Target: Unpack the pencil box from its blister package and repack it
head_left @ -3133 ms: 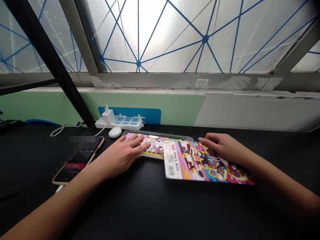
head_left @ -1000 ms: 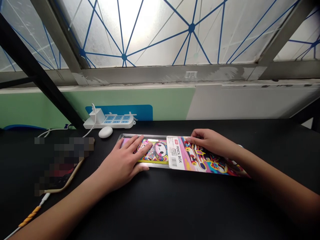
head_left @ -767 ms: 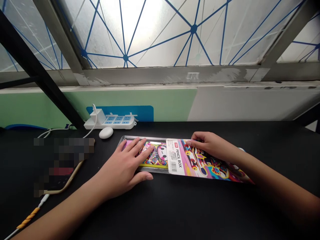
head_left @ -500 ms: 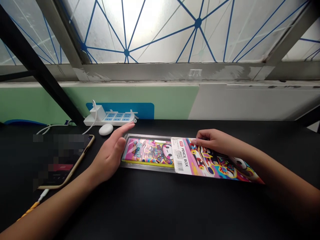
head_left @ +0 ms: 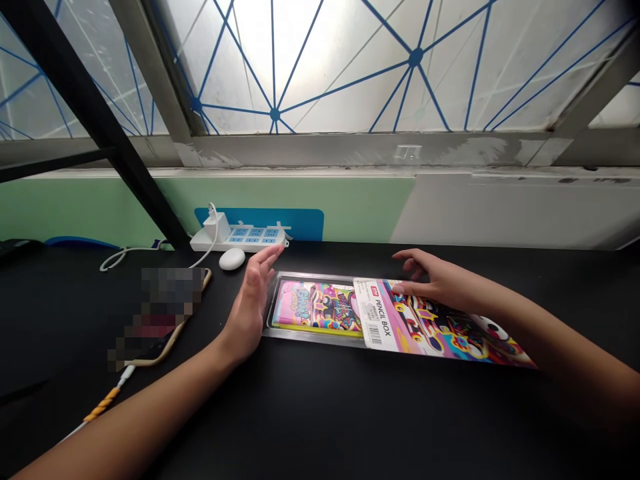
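A pink-and-yellow cartoon pencil box (head_left: 315, 308) lies in a clear plastic tray (head_left: 310, 338), half-covered by a glossy pink card sleeve (head_left: 445, 327), with the open left hand (head_left: 249, 307) just beside and the open right hand (head_left: 433, 283) over the sleeve.

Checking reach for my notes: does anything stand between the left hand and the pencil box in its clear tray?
Nothing visible does. The left hand stands upright close beside the left end of the clear plastic tray holding the pencil box. The printed card sleeve lies over the box's right end, away from that hand.

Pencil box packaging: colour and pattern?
The pencil box packaging is pink with multicoloured cartoon art, shown best in the head view.
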